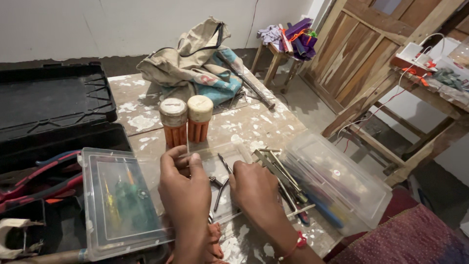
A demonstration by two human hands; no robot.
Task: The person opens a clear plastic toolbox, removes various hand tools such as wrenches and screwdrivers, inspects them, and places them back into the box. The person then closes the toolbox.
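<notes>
Both hands' grip: L hand (184,188) pinches clear tray (215,168) edge, R hand (254,193) fingers curled on metal tools (222,183).

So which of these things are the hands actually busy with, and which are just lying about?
In hand:
left hand and right hand on the clear tray
metal tools by the right hand

Lying about:
two orange canisters
cloth bag
black toolbox
clear lidded boxes

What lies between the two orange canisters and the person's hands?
In the head view, only the far rim of the shallow clear tray lies between the orange canisters and the left hand and right hand.
</notes>
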